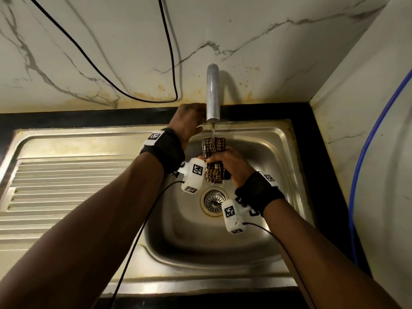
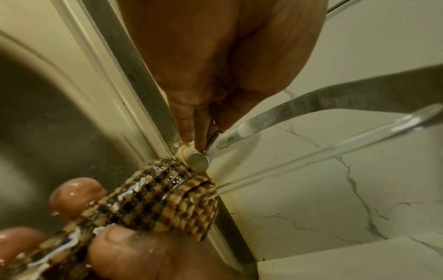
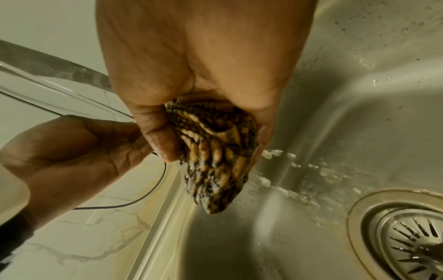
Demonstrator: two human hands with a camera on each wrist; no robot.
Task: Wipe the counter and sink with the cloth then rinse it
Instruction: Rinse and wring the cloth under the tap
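- Checkered cloth (image 1: 213,160) is clamped in right hand (image 1: 231,162) grip, mid-frame, under water stream from faucet (image 1: 213,92), above sink (image 1: 287,139).
- Faucet knob (image 2: 198,162) is pinched by left hand (image 1: 187,121), upper centre.

No words, brand names or numbers can be read anywhere in the three views. The only signs are black-and-white square code markers, patterns without letters. In the head view, one sits on a white tag (image 1: 154,137) on the left wristband, left of centre, and two on the white camera housing (image 1: 193,175) below it, one on the face and one on the lower end. Right of centre, one sits on a white tag (image 1: 269,177) on the right wristband and two on its camera housing (image 1: 231,216). A white mark (image 1: 254,212) on the right wristband is partly hidden and unreadable.
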